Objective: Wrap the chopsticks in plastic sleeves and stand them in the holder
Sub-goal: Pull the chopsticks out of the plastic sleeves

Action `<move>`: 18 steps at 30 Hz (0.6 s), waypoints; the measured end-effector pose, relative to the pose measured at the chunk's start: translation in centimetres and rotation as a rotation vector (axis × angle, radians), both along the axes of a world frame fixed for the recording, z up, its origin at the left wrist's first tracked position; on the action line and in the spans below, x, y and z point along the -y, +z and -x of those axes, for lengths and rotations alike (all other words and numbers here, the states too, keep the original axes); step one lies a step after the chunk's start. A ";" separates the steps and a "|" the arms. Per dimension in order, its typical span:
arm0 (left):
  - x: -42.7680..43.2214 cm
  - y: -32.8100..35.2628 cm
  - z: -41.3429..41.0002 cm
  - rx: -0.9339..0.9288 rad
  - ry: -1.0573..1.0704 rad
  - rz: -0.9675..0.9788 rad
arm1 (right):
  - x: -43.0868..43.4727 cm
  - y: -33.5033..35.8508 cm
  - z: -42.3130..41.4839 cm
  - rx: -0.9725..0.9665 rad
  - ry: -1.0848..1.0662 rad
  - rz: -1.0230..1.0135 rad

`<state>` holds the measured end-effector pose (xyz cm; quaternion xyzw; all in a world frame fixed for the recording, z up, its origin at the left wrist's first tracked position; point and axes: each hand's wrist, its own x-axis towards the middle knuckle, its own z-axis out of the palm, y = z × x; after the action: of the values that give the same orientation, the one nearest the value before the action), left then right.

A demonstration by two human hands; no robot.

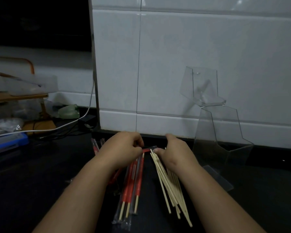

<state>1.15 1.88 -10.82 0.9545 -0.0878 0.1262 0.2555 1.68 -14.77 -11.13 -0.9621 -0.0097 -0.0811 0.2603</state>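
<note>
Dimly lit, the dark bench (40, 174) swallows detail. The left hand (123, 148) pinches the red end of a plastic sleeve (147, 150) with curled fingers, the fingertips mostly hidden behind the knuckles. The right hand (175, 153) closes over the far ends of the bare chopsticks (168, 187), its fingers hidden beneath the palm. Wrapped chopsticks (133, 182) lie partly under the left forearm. The clear holder (217, 132) stands at the right by the tiled wall, its edges faint.

Dim, soft-focus view; pale glare on the wall tiles (191, 47), dark countertop (32, 182), wide-angle bowing at edges.
</note>
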 end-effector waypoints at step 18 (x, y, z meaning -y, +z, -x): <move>0.2 0.0 0.1 0.011 -0.002 -0.025 | -1.2 -0.8 0.8 -0.304 0.131 0.254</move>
<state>1.07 1.65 -10.84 0.9567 -0.0919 0.1303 0.2434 0.92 -13.61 -11.89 -0.9856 -0.0431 0.0841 0.1401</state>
